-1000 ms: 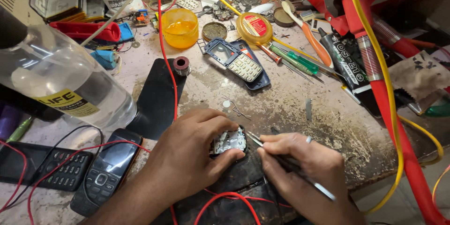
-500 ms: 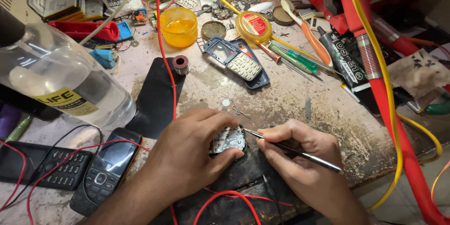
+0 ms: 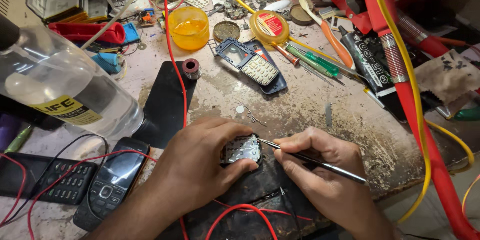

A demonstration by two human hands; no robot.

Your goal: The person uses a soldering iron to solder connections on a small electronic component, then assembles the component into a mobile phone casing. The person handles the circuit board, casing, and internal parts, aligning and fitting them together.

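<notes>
The small phone board (image 3: 242, 149) sits low on the worn surface (image 3: 300, 115), pinned by your left hand (image 3: 200, 162) with fingers clamped on it, while your right hand (image 3: 320, 170) grips thin tweezers (image 3: 310, 159), tip seemingly at its edge, demanding steady prying.

Bare, stained patch of the worn grey table (image 3: 305, 105) open just beyond both hands, crossed only by a small bent wire and a pale disc. Blocked on the far left by a large clear plastic bottle (image 3: 65, 95) lying on its side. Hemmed along the near left by a black keypad phone (image 3: 111, 182) and looping thin red wires (image 3: 172, 55). Barred on the right by a slanting red tool arm (image 3: 415, 105) with yellow cable alongside. Crowded at the far edge: open blue phone shell (image 3: 250, 65), orange translucent cup (image 3: 188, 27), green-handled screwdrivers (image 3: 315, 62). Narrow gap between the cup and the shell, partly taken by a small dark spool.
</notes>
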